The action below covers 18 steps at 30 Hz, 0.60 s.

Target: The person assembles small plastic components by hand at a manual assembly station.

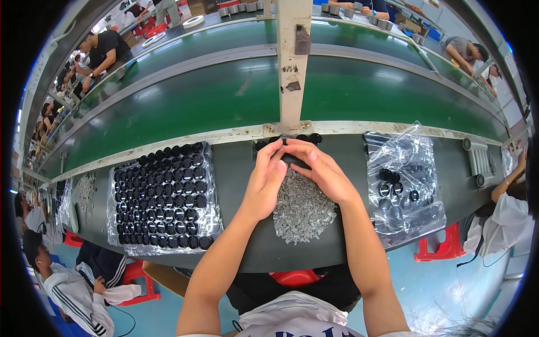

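My left hand [264,182] and my right hand [328,174] meet at the far edge of the dark worktop, just in front of the white post. Their curved fingers come together at the tips, with the thumbs nearer to me. What sits between the fingertips is mostly hidden; only something dark shows there. Small black round caps [315,138] stand in a row beside the fingertips, partly covered by them. Below my hands, between my forearms, lies a heap of small grey flat pieces [303,213].
To the left, a plastic bag [210,219] lies under rows of black round caps [168,191]. A clear bag [401,219] with a few loose caps lies right. Beyond the post [290,84] runs a green conveyor [393,95]. Other people sit at both sides.
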{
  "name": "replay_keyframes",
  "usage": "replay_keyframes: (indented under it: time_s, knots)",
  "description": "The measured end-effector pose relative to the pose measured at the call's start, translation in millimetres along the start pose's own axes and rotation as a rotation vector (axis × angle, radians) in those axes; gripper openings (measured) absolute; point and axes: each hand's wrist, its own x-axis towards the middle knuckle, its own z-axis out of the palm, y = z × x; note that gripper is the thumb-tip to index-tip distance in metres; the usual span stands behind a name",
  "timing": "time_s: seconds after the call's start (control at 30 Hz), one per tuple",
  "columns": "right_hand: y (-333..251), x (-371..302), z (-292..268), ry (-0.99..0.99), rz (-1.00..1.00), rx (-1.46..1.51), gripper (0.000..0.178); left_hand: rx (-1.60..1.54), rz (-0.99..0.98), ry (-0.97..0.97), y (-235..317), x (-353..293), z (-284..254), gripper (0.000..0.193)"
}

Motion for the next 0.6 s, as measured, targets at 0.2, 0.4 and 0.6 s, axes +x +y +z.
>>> replay_keyframes:
  time_s: [0.2, 0.4, 0.6]
  knots:
    - [0.4, 0.5, 2.0, -0.001, 0.005, 0.011, 0.058, 0.051, -0.001, -0.069, -3.5, -0.5, -4.7, 0.056]
    - [0.9, 0.5, 2.0, -0.016, -0.006, 0.026, 0.058, 0.057, 0.010, -0.077, -2.4, 0.0, -3.0, 0.056]
    - [-1.7, -0.2, -1.5, -0.006, -0.004, 0.002, 0.070, 0.049, -0.014, -0.034, -4.0, 0.6, -5.9, 0.055]
